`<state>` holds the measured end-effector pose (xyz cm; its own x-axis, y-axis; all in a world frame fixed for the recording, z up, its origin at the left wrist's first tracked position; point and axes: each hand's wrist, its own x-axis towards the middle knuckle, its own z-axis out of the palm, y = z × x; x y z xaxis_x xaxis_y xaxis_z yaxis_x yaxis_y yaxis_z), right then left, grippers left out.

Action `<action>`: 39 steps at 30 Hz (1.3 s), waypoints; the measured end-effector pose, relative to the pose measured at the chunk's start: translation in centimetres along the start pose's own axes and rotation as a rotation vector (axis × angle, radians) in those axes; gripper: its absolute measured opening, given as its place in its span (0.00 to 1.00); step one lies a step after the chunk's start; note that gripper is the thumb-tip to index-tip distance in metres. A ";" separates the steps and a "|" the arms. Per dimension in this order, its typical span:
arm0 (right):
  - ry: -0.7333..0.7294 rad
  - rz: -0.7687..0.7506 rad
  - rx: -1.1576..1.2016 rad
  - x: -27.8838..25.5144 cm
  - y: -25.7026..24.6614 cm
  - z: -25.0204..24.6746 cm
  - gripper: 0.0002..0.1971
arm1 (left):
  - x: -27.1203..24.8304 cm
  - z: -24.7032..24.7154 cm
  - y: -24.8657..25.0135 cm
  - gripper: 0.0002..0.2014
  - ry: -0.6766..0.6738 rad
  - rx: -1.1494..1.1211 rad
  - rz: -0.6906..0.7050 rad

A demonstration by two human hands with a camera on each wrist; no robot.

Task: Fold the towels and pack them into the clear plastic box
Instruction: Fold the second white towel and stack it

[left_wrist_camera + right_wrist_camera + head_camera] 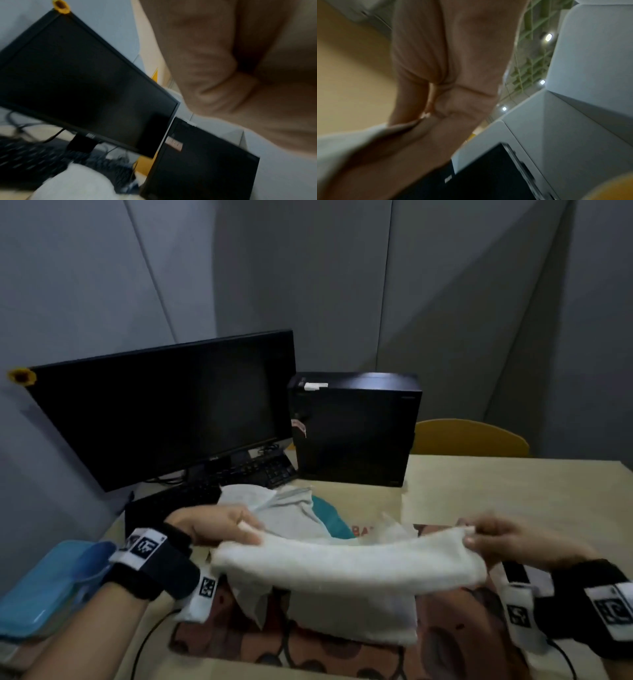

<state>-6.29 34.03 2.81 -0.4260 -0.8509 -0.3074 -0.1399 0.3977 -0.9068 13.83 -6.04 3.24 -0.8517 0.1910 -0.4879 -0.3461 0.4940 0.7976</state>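
A white towel (349, 566) hangs stretched between my two hands above the table, its lower part draping down. My left hand (222, 525) pinches its left end and my right hand (500, 537) pinches its right end; in the right wrist view the curled fingers (447, 81) press on the pale cloth (342, 142). A heap of grey and teal towels (294, 508) lies behind, in front of the keyboard. A blue lid on a clear plastic box (44, 590) sits at the left table edge. The left wrist view shows my palm (231, 67), blurred.
A black monitor (164, 409) and keyboard (212, 487) stand at the back left, a black computer case (356, 429) beside them. A yellow chair back (469, 438) rises behind the table. A patterned brown mat (445, 642) lies under the towel. Cables trail from both wrists.
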 end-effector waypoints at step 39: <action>0.163 -0.087 0.098 9.9 -2.5 8.3 0.17 | 10.5 6.8 3.1 0.38 0.311 0.063 0.084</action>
<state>-2.72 21.81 -0.37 -0.5562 -0.8106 -0.1832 -0.0979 0.2828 -0.9542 6.52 3.29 -1.83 -0.9591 -0.0302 -0.2813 -0.2524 0.5408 0.8024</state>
